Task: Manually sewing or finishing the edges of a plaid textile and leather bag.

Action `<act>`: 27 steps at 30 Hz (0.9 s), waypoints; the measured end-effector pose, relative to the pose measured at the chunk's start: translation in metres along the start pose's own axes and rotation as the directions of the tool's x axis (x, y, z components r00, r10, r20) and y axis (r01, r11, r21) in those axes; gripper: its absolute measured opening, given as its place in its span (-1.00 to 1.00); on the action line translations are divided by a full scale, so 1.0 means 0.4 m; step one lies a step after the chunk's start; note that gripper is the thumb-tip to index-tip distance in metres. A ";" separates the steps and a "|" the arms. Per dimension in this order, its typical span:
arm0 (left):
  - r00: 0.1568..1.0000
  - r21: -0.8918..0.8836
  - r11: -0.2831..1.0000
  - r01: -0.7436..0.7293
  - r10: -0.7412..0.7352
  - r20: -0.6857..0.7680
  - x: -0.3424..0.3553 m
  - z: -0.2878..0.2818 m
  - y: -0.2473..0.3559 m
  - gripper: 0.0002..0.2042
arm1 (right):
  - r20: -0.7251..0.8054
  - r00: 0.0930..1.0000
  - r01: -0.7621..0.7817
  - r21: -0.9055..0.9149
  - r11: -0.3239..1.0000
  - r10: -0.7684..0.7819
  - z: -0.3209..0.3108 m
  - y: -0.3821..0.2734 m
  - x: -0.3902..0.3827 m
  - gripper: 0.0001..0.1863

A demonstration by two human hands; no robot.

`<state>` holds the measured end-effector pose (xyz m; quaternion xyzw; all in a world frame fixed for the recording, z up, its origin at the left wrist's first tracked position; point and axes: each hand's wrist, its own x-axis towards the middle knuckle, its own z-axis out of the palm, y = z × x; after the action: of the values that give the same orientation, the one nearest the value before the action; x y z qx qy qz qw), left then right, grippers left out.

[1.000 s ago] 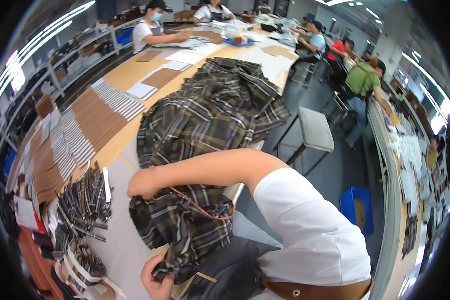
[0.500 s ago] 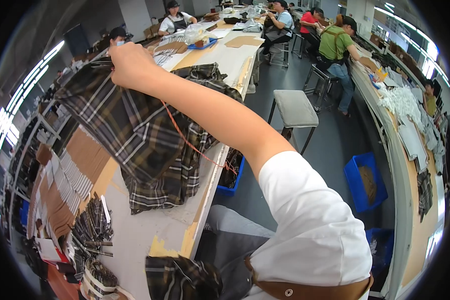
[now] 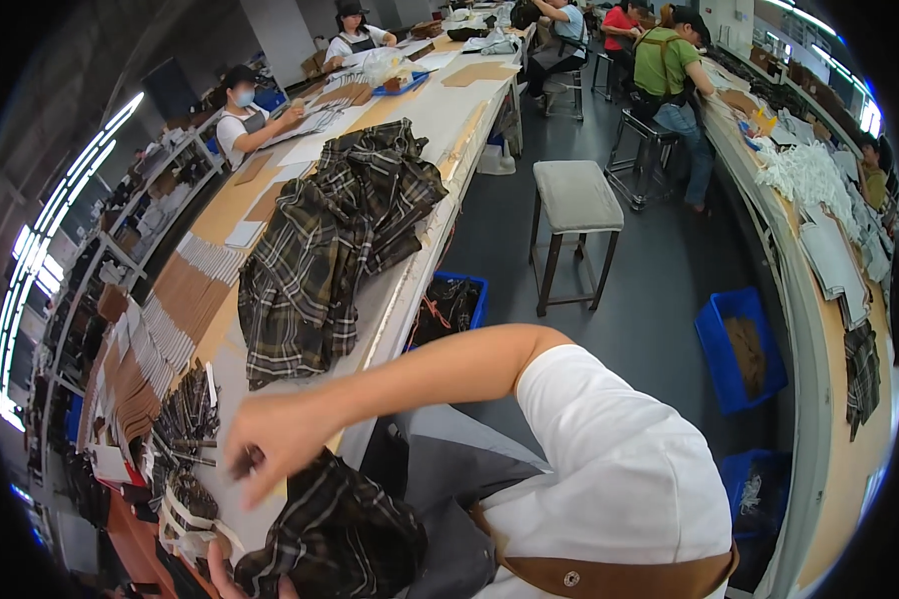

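Note:
My right hand (image 3: pixel 282 439) hangs over the near part of the table, slightly blurred, its fingers loosely bent and apart with nothing visible in them. Below it a dark plaid garment piece (image 3: pixel 345 539) lies bunched at the table's near edge, by my lap. At the bottom rim my left hand (image 3: pixel 232 579) shows only in part, with the edge of this cloth between its fingers. Farther along the table a larger heap of brown-and-black plaid garments (image 3: pixel 325 235) lies crumpled, apart from both hands.
Rows of brown and white card pieces (image 3: pixel 185 304) and narrow plaid strips (image 3: pixel 185 414) line the left side. A grey stool (image 3: pixel 576 195) and blue bins (image 3: pixel 739 349) stand on the floor. Several people work farther off, one (image 3: pixel 250 125) across the table.
My right hand has let go of the lifted plaid garment, which now lies on the heap, and has come down toward the near cloth. My left hand has come into view at the bottom.

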<state>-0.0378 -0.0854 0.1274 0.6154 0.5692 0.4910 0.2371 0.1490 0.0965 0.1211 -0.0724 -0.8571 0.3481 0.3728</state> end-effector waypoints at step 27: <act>0.989 -0.181 0.982 0.047 -0.071 -0.126 -0.052 0.174 -0.225 -0.55 | 0.083 0.953 -0.287 -0.062 0.956 0.292 0.139 -0.015 -0.154 -0.85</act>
<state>-0.0162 -0.0647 0.0156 0.5407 0.5556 0.5722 0.2674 0.1553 0.0384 0.0621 -0.1902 -0.8618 0.3807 0.2762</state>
